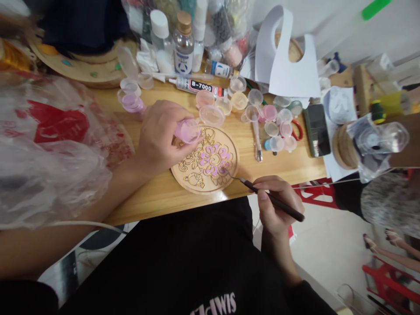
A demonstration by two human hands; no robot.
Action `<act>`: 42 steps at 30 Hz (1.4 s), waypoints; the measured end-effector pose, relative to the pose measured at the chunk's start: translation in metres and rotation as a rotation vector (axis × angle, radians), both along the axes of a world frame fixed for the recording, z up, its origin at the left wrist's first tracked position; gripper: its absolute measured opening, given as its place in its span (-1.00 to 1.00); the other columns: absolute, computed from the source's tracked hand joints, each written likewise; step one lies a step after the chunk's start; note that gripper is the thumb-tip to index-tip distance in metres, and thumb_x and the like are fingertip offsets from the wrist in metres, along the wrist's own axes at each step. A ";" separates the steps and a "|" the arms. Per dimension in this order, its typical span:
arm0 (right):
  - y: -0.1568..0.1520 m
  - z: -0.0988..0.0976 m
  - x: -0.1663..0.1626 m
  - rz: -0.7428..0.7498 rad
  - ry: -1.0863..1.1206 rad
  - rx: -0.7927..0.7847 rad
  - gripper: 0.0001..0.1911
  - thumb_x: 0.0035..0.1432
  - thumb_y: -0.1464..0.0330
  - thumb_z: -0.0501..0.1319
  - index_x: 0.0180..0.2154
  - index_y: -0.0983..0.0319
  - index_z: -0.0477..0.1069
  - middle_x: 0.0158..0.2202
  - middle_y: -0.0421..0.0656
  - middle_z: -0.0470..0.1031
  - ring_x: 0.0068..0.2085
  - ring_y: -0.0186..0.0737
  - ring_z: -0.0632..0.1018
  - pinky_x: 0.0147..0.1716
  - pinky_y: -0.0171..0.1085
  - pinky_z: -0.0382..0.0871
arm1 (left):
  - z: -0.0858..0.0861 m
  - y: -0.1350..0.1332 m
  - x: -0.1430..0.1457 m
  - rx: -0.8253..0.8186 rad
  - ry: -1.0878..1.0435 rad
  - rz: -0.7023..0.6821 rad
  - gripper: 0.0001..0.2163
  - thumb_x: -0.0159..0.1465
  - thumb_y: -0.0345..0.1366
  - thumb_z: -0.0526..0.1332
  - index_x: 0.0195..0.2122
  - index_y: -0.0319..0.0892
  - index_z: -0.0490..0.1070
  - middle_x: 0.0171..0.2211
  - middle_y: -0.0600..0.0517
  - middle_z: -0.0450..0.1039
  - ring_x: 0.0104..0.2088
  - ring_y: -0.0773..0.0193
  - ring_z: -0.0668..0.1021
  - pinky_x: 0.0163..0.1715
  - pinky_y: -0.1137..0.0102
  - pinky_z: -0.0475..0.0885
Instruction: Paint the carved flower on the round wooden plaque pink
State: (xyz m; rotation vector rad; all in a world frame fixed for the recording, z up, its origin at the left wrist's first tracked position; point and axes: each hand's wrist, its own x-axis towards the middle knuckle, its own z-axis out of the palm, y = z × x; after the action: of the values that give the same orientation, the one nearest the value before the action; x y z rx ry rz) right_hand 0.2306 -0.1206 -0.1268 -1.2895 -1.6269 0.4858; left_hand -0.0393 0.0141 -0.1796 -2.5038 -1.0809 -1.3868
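A round wooden board [200, 186] lies near the table's front edge, with gold raised outlines of a flower and leaves. Lilac colour fills most of the petals of the large flower [215, 159]. My left hand [164, 135] is closed around a small clear cup of lilac paint [187, 130], tilted over the board's upper left edge. In my right hand [278, 201] is a dark-handled tool [278, 204] with a thin metal tip, gripped like a pen. Its tip meets the lower right petals; the exact shape of the tip is too small to tell.
Several small paint cups [270, 113] stand behind the board, beside a B-7000 glue tube [200, 86] and bottles [183, 48]. A phone [317, 130] lies to the right. A plastic bag [49, 144] covers the left side. Another person [390, 201] is at far right.
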 end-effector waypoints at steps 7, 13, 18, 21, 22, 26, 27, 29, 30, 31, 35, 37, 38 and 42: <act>-0.002 -0.003 0.003 0.009 0.019 -0.005 -0.86 0.27 0.49 0.30 -0.21 0.14 0.57 -0.34 -0.19 0.64 -0.36 -0.23 0.66 -0.43 -0.27 0.53 | -0.005 0.001 0.000 -0.115 -0.131 -0.079 -0.57 0.30 -0.08 0.51 0.05 -0.08 0.40 -0.13 0.00 0.58 -0.12 0.08 0.62 -0.09 0.14 0.52; -0.001 -0.002 0.000 0.004 0.005 -0.004 -0.86 0.28 0.49 0.29 -0.21 0.13 0.57 -0.35 -0.19 0.64 -0.37 -0.21 0.67 -0.43 -0.25 0.53 | -0.003 -0.005 0.000 -0.266 -0.154 -0.048 -0.64 0.32 -0.09 0.48 0.02 -0.03 0.41 -0.10 0.00 0.55 -0.03 0.00 0.63 0.02 0.04 0.53; 0.001 0.000 -0.001 0.021 -0.012 0.014 -0.86 0.26 0.50 0.28 -0.24 0.15 0.57 -0.37 -0.19 0.64 -0.38 -0.22 0.67 -0.45 -0.27 0.51 | -0.005 -0.003 0.001 -0.108 -0.092 0.002 -0.64 0.33 -0.14 0.45 0.05 -0.06 0.40 -0.11 0.02 0.56 -0.11 0.08 0.63 -0.10 0.15 0.53; 0.001 0.000 0.000 0.028 -0.022 0.034 -0.86 0.25 0.50 0.29 -0.24 0.15 0.57 -0.38 -0.20 0.64 -0.40 -0.22 0.66 -0.45 -0.26 0.51 | -0.003 -0.003 0.003 -0.089 -0.141 -0.027 -0.65 0.34 -0.16 0.43 0.07 -0.04 0.39 -0.13 0.03 0.56 -0.12 0.08 0.63 -0.10 0.14 0.52; 0.001 0.000 0.001 0.027 -0.023 0.036 -0.86 0.25 0.50 0.29 -0.24 0.15 0.57 -0.38 -0.20 0.64 -0.40 -0.22 0.66 -0.45 -0.26 0.52 | -0.002 -0.003 0.004 -0.097 -0.159 -0.033 -0.66 0.35 -0.17 0.43 0.07 -0.03 0.39 -0.13 0.03 0.56 -0.12 0.07 0.63 -0.10 0.13 0.51; 0.001 0.000 0.000 0.019 -0.017 0.022 -0.87 0.26 0.49 0.28 -0.25 0.14 0.56 -0.38 -0.20 0.64 -0.39 -0.21 0.67 -0.45 -0.26 0.52 | 0.000 -0.005 0.005 -0.082 -0.176 -0.049 -0.67 0.35 -0.22 0.42 0.07 -0.02 0.38 -0.15 0.02 0.55 -0.13 0.06 0.62 -0.13 0.14 0.50; 0.002 0.001 0.000 0.019 -0.020 0.022 -0.87 0.26 0.49 0.28 -0.25 0.14 0.56 -0.38 -0.20 0.64 -0.39 -0.22 0.67 -0.45 -0.26 0.52 | 0.001 -0.005 0.005 -0.088 -0.181 -0.059 -0.66 0.34 -0.23 0.43 0.07 -0.02 0.38 -0.15 0.03 0.55 -0.13 0.07 0.62 -0.12 0.14 0.50; 0.003 0.002 -0.002 0.023 -0.029 0.022 -0.87 0.26 0.48 0.29 -0.25 0.13 0.55 -0.38 -0.20 0.64 -0.40 -0.22 0.66 -0.45 -0.27 0.52 | 0.001 -0.005 0.005 -0.111 -0.187 -0.061 -0.66 0.34 -0.24 0.44 0.07 -0.02 0.39 -0.14 0.03 0.54 -0.11 0.07 0.62 -0.10 0.14 0.49; 0.004 0.003 -0.003 0.025 -0.034 0.022 -0.87 0.26 0.48 0.29 -0.26 0.13 0.55 -0.38 -0.20 0.64 -0.40 -0.22 0.66 -0.45 -0.27 0.52 | 0.001 -0.005 0.005 -0.114 -0.185 -0.055 -0.67 0.35 -0.24 0.43 0.07 -0.03 0.39 -0.14 0.02 0.55 -0.11 0.07 0.62 -0.10 0.14 0.49; 0.004 0.003 -0.003 0.025 -0.038 0.024 -0.87 0.26 0.48 0.29 -0.26 0.13 0.55 -0.38 -0.20 0.64 -0.40 -0.22 0.67 -0.45 -0.27 0.52 | 0.001 -0.005 0.006 -0.105 -0.181 -0.046 -0.68 0.34 -0.25 0.43 0.06 -0.04 0.39 -0.14 0.01 0.55 -0.12 0.07 0.62 -0.11 0.15 0.49; 0.005 0.004 -0.004 0.022 -0.037 0.031 -0.87 0.26 0.47 0.28 -0.27 0.13 0.55 -0.39 -0.20 0.64 -0.42 -0.21 0.66 -0.47 -0.26 0.52 | 0.002 -0.003 0.006 -0.050 -0.157 -0.031 -0.69 0.33 -0.24 0.41 0.03 -0.05 0.38 -0.17 0.01 0.56 -0.16 0.10 0.62 -0.17 0.17 0.49; 0.005 0.004 -0.004 0.026 -0.033 0.032 -0.87 0.26 0.49 0.27 -0.27 0.13 0.54 -0.40 -0.20 0.64 -0.42 -0.22 0.66 -0.47 -0.27 0.52 | 0.003 -0.003 0.006 -0.020 -0.132 -0.025 -0.70 0.34 -0.23 0.39 0.03 -0.06 0.37 -0.18 0.02 0.57 -0.19 0.10 0.62 -0.20 0.18 0.50; 0.005 0.003 -0.004 0.028 -0.030 0.033 -0.86 0.26 0.49 0.27 -0.27 0.14 0.54 -0.40 -0.20 0.64 -0.43 -0.23 0.66 -0.47 -0.28 0.51 | 0.004 -0.003 0.007 -0.010 -0.121 -0.020 -0.70 0.35 -0.23 0.39 0.04 -0.06 0.36 -0.19 0.01 0.57 -0.19 0.10 0.62 -0.21 0.18 0.51; 0.005 0.003 -0.003 0.013 -0.019 0.042 -0.84 0.24 0.52 0.26 -0.29 0.14 0.55 -0.41 -0.21 0.63 -0.41 -0.24 0.66 -0.46 -0.29 0.51 | 0.005 -0.004 0.008 -0.029 -0.123 -0.004 -0.71 0.37 -0.25 0.37 0.05 -0.03 0.35 -0.19 0.00 0.57 -0.19 0.09 0.62 -0.20 0.16 0.52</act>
State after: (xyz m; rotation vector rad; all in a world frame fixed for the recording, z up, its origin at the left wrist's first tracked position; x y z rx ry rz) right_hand 0.2276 -0.1159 -0.1234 -1.2568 -1.6535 0.4465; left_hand -0.0317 0.0102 -0.1743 -2.4701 -1.1250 -1.5562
